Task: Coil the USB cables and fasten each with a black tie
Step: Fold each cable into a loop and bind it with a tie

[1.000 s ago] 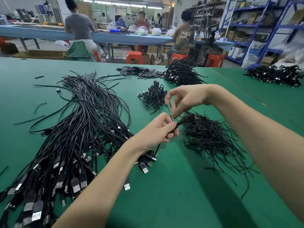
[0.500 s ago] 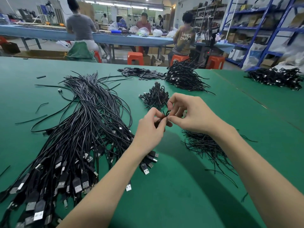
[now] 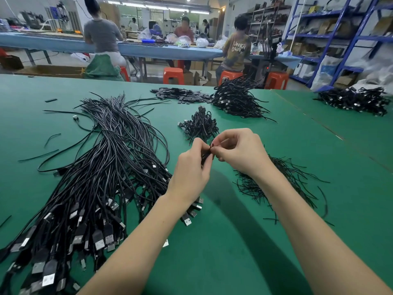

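Above the middle of the green desk (image 3: 234, 241), the left hand (image 3: 191, 173) and the right hand (image 3: 240, 152) meet fingertip to fingertip. Both pinch a small black coiled USB cable (image 3: 205, 155) with a thin black tie (image 3: 212, 143) at its top. Most of the coil is hidden by the fingers.

On the left lies a big pile of long, loose USB cables (image 3: 95, 177). They are black with shiny silver plugs at the near end. Loose black ties (image 3: 276, 184) lie in a messy heap under the right wrist. Just beyond the hands sits a small heap of tied coils (image 3: 201, 124). A bigger heap (image 3: 236, 99) lies farther away.

Far off, a person on an orange stool wears a shirt (image 3: 238, 50) with the letters "UNKN OWN".
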